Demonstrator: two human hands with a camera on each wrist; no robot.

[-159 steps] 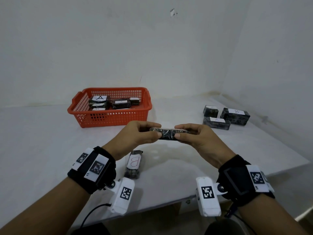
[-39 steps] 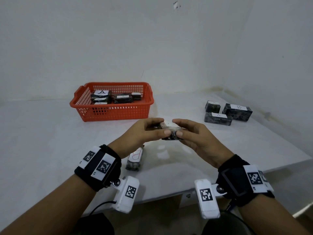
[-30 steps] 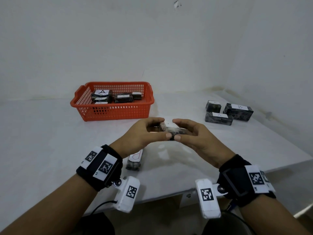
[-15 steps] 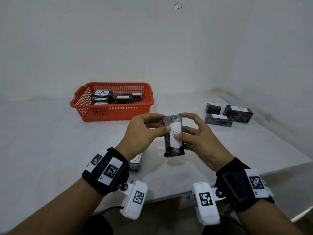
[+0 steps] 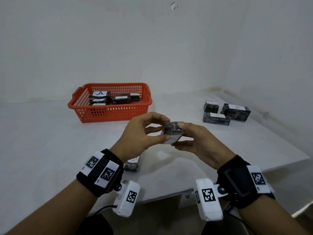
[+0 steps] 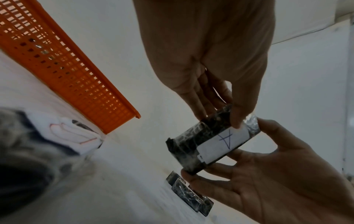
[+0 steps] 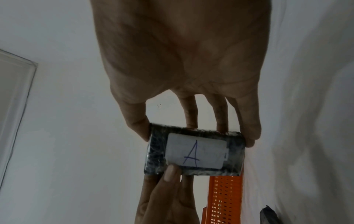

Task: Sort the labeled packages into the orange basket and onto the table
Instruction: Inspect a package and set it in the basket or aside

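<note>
1. Tipped flat from upright, label now underneath: package [image 5: 172, 131] marked A, held above worktop [image 5: 50, 141], in front of orange basket [image 5: 110, 112].
2. Pinched by left hand [image 5: 144, 133] and right hand [image 5: 194, 141]; each grip closed on package edges.
3. Likely light, stiff, film-slick; best taken by short ends.

The orange plastic mesh basket [image 5: 110, 114] sits toward the white table's [image 5: 42, 141] back left; three dark wrapped packages [image 5: 226, 111] lie near its right edge.

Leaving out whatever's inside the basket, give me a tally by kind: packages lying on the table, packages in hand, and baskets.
Packages lying on the table: 4 (right group, near package)
Packages in hand: 1 (held package, gripped by left hand and right hand)
Baskets: 1 (orange basket)
Total: 6
</note>
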